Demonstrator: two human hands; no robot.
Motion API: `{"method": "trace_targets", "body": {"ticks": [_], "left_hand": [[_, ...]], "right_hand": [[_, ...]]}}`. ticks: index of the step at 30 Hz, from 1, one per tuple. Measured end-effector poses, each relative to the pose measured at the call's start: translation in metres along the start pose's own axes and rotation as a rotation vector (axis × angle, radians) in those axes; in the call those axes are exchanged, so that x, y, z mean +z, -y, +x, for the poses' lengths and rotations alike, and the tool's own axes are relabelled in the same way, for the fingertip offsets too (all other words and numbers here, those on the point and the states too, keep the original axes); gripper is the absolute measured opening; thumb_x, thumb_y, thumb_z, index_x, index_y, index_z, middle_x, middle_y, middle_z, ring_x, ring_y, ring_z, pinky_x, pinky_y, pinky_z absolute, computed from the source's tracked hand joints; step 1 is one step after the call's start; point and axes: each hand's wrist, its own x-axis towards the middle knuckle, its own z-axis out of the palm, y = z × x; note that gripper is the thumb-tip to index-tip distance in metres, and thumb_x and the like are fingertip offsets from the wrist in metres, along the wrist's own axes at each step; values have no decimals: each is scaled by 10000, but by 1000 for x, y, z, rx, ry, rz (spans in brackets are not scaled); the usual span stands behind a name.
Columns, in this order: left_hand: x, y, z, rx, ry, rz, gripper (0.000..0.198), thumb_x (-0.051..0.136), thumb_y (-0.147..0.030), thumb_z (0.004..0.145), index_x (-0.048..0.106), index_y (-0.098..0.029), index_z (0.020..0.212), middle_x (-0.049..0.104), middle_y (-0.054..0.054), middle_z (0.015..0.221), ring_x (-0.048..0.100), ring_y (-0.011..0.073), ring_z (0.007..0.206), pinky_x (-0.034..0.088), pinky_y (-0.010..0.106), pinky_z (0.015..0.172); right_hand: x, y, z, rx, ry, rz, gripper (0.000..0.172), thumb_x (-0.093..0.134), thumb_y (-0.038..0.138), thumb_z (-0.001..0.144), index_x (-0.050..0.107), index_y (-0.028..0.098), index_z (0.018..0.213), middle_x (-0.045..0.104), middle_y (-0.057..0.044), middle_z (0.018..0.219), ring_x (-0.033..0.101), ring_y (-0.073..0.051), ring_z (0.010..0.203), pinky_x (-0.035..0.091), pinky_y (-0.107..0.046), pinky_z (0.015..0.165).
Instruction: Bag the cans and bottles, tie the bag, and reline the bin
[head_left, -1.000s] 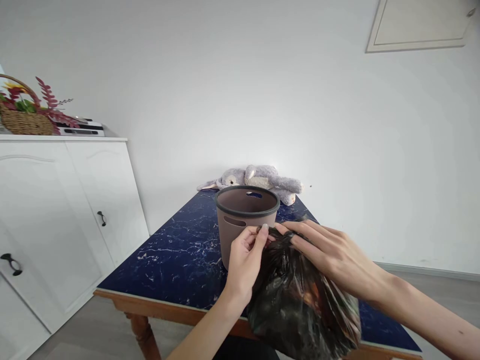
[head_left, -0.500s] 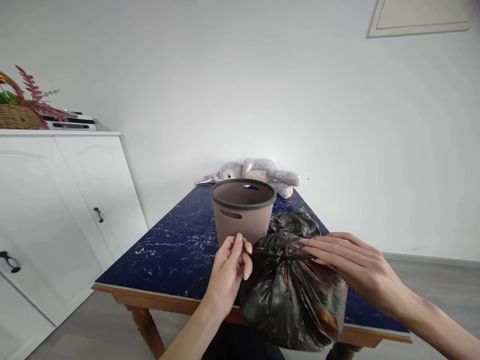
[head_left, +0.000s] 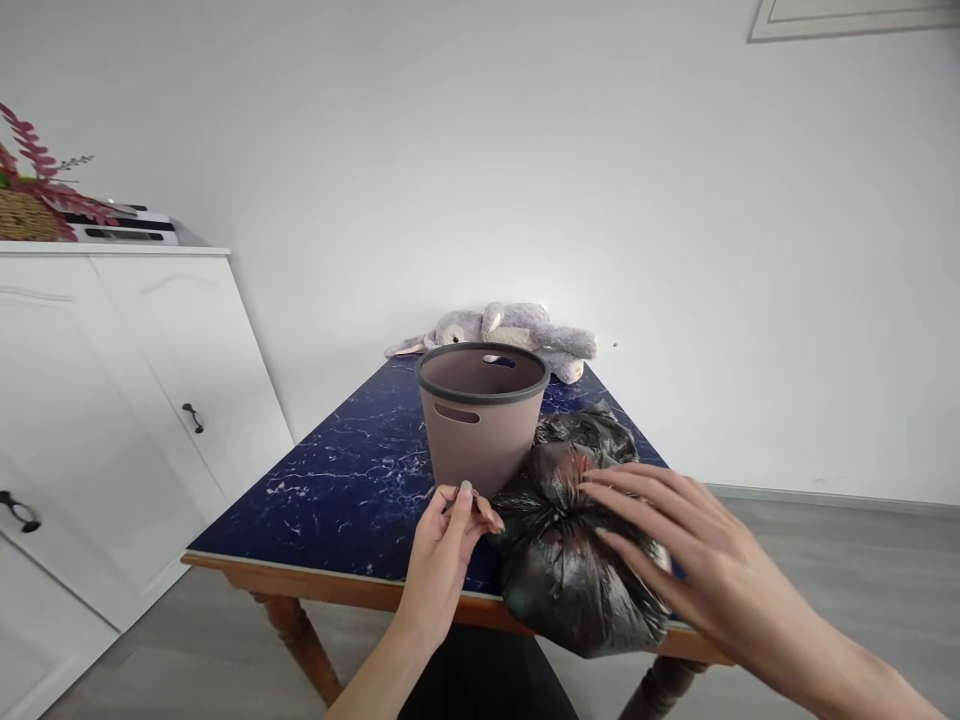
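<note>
A full black plastic bag, tied at the top, rests on the near edge of the blue marbled table. My right hand lies on its right side with the fingers stretched out and apart. My left hand is just left of the bag's knot, with thumb and fingers pinched on a thin dark strip of the bag. A taupe plastic bin with a dark rim stands empty right behind my left hand. A second crumpled black bag lies behind the full one.
A grey plush toy lies at the table's far end against the white wall. At the left stands a white cabinet with a wicker basket of red leaves and a flat device on top. Grey floor surrounds the table.
The bag has come down from in front of me onto the table's near edge. My right hand slid from its top to its right side; my left hand stays pinched by the knot.
</note>
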Motion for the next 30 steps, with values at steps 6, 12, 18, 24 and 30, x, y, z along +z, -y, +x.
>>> {"method": "trace_targets", "body": {"ticks": [6, 12, 18, 24, 30], "left_hand": [[-6, -3, -6, -20, 38, 129, 347, 681, -526, 985, 616, -197, 898, 655, 47, 895, 637, 194, 839, 524, 342, 800], [-30, -5, -10, -21, 17, 466, 356, 598, -584, 1004, 661, -251, 1115, 670, 110, 1279, 660, 247, 1049, 517, 363, 890], [-53, 4, -3, -118, 81, 639, 379, 574, -609, 997, 666, -257, 1105, 705, 113, 1213, 672, 270, 1100, 512, 355, 904], [-75, -1, 4, -91, 90, 750, 345, 599, -573, 981, 665, -237, 1019, 743, 101, 1070, 706, 272, 1038, 532, 352, 873], [-108, -12, 31, -69, 69, 803, 420, 637, -634, 926, 636, -220, 993, 709, 68, 901, 714, 244, 842, 569, 325, 668]], "right_hand": [[19, 17, 30, -89, 124, -25, 317, 486, 124, 1069, 689, 213, 1294, 715, -86, 1266, 608, -305, 1198, 513, -485, 992], [23, -23, 18, -27, 116, -92, 258, 479, 128, 1066, 718, 206, 1128, 726, -80, 1137, 641, -272, 1056, 481, -430, 877], [33, -88, -11, 88, 65, -174, 337, 422, 359, 1121, 737, 241, 1133, 755, -57, 1159, 680, -252, 1066, 462, -416, 901], [40, -108, -17, 179, 6, -264, 489, 327, 467, 1121, 757, 233, 1122, 763, -87, 1153, 684, -306, 1058, 493, -472, 873], [36, -42, 3, 117, -60, -67, 298, 513, 322, 1074, 668, 229, 1312, 701, -126, 1284, 663, -315, 1170, 547, -497, 977]]}}
